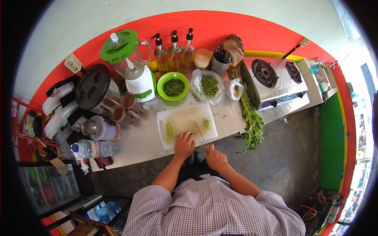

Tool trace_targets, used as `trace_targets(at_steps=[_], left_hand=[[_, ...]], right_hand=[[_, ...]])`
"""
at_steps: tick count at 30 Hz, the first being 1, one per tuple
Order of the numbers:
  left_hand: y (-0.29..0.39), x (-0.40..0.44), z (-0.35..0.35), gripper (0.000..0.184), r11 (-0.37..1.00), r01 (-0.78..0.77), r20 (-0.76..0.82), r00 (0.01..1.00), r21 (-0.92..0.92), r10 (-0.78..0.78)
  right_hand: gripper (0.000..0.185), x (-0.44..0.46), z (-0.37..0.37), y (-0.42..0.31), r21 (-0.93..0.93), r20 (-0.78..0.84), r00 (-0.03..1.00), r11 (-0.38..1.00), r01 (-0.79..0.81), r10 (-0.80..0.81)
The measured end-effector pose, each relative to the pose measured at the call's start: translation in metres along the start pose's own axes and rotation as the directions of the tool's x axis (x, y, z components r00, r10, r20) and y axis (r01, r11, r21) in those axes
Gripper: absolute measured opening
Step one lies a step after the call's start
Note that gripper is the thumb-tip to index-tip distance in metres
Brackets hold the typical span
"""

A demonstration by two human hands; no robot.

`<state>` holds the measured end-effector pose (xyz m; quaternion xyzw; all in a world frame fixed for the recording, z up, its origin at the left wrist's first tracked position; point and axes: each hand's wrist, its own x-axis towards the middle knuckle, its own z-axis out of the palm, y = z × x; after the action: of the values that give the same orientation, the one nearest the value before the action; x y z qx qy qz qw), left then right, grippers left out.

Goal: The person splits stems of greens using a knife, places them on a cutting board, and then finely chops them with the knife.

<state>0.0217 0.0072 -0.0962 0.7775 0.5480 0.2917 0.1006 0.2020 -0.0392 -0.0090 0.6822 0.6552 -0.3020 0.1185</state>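
My right hand [216, 157] grips a knife [200, 131] by its handle, the blade slanting over a white cutting board [182, 111]. Fingers curled and bunched together, my left hand [184, 145] presses down on the board beside the blade. Whatever lies under those fingers is hidden. A few thin green stalks [170, 131] lie on the board left of my left hand. Right of the blade sits a small pile of chopped green pieces [206, 123].
Behind the board stand a green bowl of chopped leaves [165, 99], a bag of chopped greens [210, 85] and a blender [140, 83]. Leafy stalks [252, 126] hang over the counter edge by the gas stove [271, 90]. Cups of brown drink [122, 115] and a water bottle [94, 149] stand left.
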Motion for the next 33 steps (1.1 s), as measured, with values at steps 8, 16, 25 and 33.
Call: trace_targets(at_steps=[8,16,25,33], left_hand=[[0.000,-0.002,0.003,0.023,1.000,-0.015,-0.013,1.000,0.023,0.015],[-0.001,0.000,0.004,0.025,0.999,-0.035,-0.040,0.999,0.001,0.035],[0.001,0.004,0.004,0.025,1.000,-0.001,-0.045,0.999,-0.015,0.000],[-0.001,0.002,0.005,0.024,0.999,0.018,-0.074,0.997,-0.029,-0.020]], right_hand=[[0.042,0.023,0.002,0.007,-0.036,-0.011,0.998,0.997,0.064,-0.065],[0.049,0.023,0.016,0.003,-0.006,-0.031,0.996,0.996,0.087,-0.087],[0.052,0.028,0.024,0.001,-0.007,-0.046,0.997,0.998,0.066,-0.066],[0.059,0.025,0.025,0.002,-0.001,-0.030,0.997,0.997,0.073,-0.073]])
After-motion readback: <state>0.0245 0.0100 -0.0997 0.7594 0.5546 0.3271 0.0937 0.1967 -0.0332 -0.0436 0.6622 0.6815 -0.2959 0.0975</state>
